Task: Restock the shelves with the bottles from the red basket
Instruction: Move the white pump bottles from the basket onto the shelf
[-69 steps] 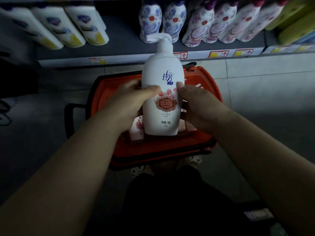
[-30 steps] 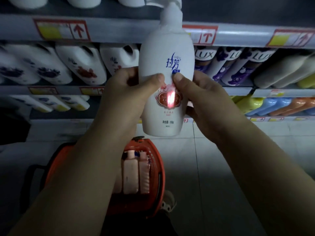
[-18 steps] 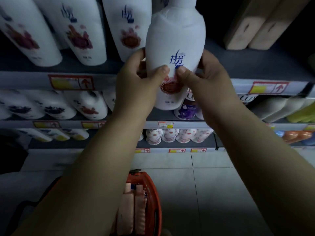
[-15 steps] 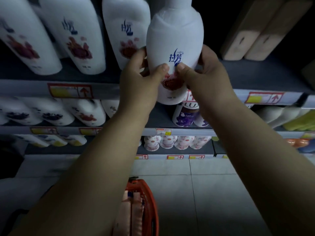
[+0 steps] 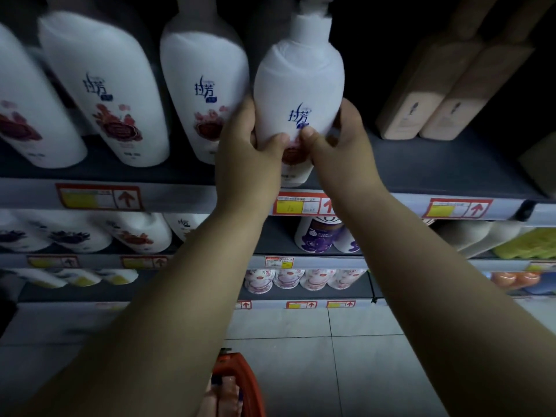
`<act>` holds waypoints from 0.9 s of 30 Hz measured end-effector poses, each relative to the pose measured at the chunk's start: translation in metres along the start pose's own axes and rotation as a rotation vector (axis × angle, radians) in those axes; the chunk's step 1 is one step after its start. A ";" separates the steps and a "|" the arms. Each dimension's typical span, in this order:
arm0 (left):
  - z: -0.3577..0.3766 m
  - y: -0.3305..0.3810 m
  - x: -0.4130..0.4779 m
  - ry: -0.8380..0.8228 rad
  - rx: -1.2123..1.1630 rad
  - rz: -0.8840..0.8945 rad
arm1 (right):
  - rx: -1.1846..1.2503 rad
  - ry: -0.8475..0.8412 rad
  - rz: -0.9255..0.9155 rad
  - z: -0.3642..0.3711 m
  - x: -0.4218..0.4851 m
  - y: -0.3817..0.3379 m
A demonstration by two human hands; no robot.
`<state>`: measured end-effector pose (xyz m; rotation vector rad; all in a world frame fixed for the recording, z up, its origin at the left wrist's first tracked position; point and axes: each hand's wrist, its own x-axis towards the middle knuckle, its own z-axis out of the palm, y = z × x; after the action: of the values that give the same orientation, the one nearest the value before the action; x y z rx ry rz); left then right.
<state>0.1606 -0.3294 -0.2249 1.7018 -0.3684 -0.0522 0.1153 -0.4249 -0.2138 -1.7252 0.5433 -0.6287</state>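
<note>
Upper centre of the frame: a white bottle (image 5: 298,85) stands upright between both hands at the front edge of the top shelf (image 5: 436,164). The left hand (image 5: 243,158) wraps its lower left side and the right hand (image 5: 340,152) its lower right, thumbs nearly meeting across the label; both are clamped round it. Two hands low on the body suit a tall, top-heavy thing raised to arm's reach: the hold sits under its bulk and keeps it upright. Its base is level with the shelf lip, just above a red price tag (image 5: 301,204). I cannot tell whether it already bears on the shelf, as the hands cover most of the base.

Just left of it runs a row of like bottles (image 5: 207,94) with the same blue mark, labels facing out, so the gap at the right end of that row is, I judge, the slot meant for it. To its right, well apart, stand tan packs (image 5: 436,94).

At the bottom of the frame the basket (image 5: 243,377) shows past the left forearm with pinkish bottles (image 5: 224,395) in it, so the job is not finished. The next move would be to slide the bottle back in line with its neighbours, label forward, and let go without knocking the one beside it
</note>
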 end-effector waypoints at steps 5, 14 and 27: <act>-0.001 -0.006 -0.001 -0.048 -0.073 -0.007 | 0.008 -0.007 0.009 0.003 0.000 0.007; -0.024 -0.009 -0.035 -0.154 -0.233 -0.150 | -0.004 0.081 0.071 0.015 -0.048 0.019; -0.145 -0.088 -0.104 -0.143 -0.181 -0.340 | 0.055 -0.037 0.189 0.095 -0.172 0.051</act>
<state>0.1164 -0.1524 -0.3038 1.5685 -0.1705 -0.4455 0.0478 -0.2556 -0.3036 -1.6083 0.6482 -0.4723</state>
